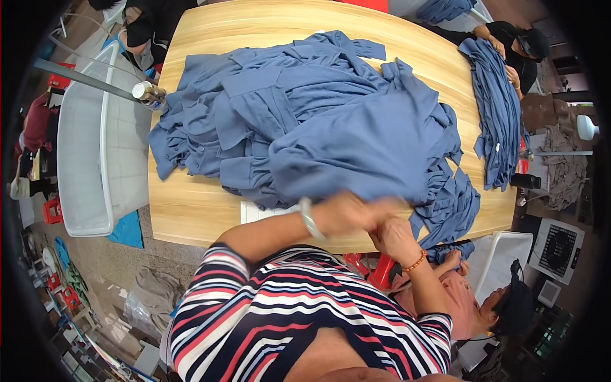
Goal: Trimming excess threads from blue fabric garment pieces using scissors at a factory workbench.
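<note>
A large heap of blue-grey shirts (356, 149) is spread across the wooden table (184, 216), with collars, cuffs and gathered sleeves showing. My left hand (347, 213), a pale bangle on its wrist, is over the table's near edge just below the heap. Motion smears its fingers, so their grip is unclear. Against it is my right hand (393, 239), with an orange bead bracelet at the wrist and its fingers curled closed. Whatever may be pinched there is too small or hidden. A white sheet (258, 213) lies partly under the heap, beside my left forearm.
A bottle with a white cap (143, 92) stands at the table's left edge, beside a large white bin (83, 172). At the far right, a co-worker handles more blue-grey garments (496, 111). Another person in pink (439, 296) sits close on my right, near a white tub (506, 261).
</note>
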Demonstrator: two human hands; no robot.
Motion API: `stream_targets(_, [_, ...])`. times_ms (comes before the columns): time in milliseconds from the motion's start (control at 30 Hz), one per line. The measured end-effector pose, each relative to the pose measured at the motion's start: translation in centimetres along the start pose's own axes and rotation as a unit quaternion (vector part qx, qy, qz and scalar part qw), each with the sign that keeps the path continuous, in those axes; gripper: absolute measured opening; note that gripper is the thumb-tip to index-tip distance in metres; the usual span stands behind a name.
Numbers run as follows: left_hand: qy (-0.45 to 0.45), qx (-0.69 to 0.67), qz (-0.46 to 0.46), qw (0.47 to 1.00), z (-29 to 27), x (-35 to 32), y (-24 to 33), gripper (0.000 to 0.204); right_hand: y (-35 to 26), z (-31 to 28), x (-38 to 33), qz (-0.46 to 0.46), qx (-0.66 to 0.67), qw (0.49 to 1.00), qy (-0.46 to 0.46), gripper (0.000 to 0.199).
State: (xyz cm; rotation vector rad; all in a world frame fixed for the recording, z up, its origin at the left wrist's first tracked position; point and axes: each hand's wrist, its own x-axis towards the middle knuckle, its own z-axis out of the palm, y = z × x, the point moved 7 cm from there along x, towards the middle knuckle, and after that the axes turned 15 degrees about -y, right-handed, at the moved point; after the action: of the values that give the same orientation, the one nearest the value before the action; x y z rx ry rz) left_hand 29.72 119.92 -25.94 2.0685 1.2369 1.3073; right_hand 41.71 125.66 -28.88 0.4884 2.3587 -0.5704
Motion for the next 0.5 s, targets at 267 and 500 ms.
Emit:
stream_targets(267, [-0.178,-0.283,0.056,0.941,7.9,7.6,10.0,0.021,19.5,16.2,-14.7,0.044,0.059,0.987,0.14,0.021])
stream_targets(500, [-0.08,-0.309,-0.051,0.947,9.2,4.3,3.0,0.032,45.8,11.4,-18.6,0.289,0.208,0.916,0.184,0.021])
